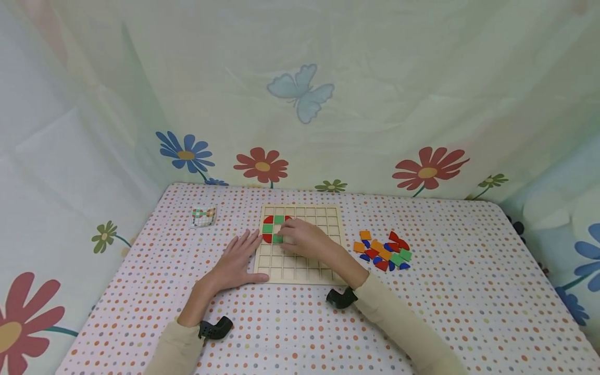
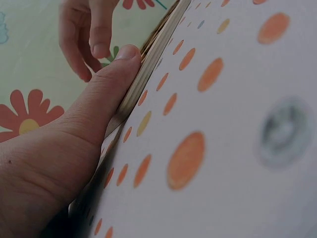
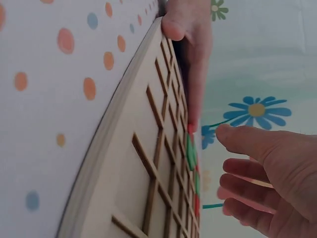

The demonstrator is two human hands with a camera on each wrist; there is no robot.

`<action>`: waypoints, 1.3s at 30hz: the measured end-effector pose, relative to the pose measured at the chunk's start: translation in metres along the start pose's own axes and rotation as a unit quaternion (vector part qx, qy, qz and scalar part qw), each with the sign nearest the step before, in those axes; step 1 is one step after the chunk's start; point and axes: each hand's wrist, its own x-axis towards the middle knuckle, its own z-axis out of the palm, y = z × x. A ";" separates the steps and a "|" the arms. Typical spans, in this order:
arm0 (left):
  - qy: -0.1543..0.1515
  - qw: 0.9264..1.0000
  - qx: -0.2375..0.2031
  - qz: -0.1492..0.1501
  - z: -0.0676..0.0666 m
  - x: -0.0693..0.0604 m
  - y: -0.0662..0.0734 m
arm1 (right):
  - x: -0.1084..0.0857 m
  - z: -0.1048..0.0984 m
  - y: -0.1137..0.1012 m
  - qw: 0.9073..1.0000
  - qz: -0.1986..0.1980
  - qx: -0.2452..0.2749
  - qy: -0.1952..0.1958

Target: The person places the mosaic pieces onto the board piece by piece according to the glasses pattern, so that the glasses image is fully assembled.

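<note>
The left hand (image 1: 239,263) is bracing the wooden grid board (image 1: 323,260), its straightened fingers touching the left edge and its thumb resting at the near left corner. The right hand (image 1: 304,238) is hovering above the board's far left part, its fingers released, loosely bent and standing apart from the thumb. The board is lying at the middle of the dotted table (image 1: 281,333), with red and green pieces (image 1: 267,228) sitting in its far left cells. The right hand is blocking the head view of some of these cells. To the board's right, loose orange, red, blue and green pieces (image 1: 384,252) are lying in a cluster; a small pattern card (image 1: 203,217) is lying far left.
</note>
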 end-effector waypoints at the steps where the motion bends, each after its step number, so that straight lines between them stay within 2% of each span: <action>1: 0.000 1.000 0.002 -0.001 0.000 0.000 0.000 | -0.003 -0.003 -0.001 1.000 -0.001 -0.001 0.003; 8: 0.002 1.000 -0.002 0.002 0.000 0.001 0.000 | -0.034 -0.019 0.006 0.999 0.008 -0.005 0.040; 14: 0.006 1.000 -0.005 0.004 -0.001 0.001 0.002 | -0.059 -0.034 0.033 0.996 0.057 0.003 0.068; 20: 0.007 1.000 0.007 0.002 0.000 0.001 -0.001 | -0.079 -0.051 0.058 0.993 0.081 0.017 0.083; 26: 0.011 1.000 -0.003 0.005 0.000 -0.001 -0.001 | -0.091 -0.067 0.080 0.991 0.112 0.029 0.071; 32: 0.011 1.000 -0.006 0.007 0.000 -0.001 -0.001 | -0.099 -0.075 0.099 0.985 0.158 0.041 0.054; 39: 0.009 1.000 -0.006 0.000 0.000 0.000 0.000 | -0.115 -0.089 0.119 0.979 0.194 0.054 0.020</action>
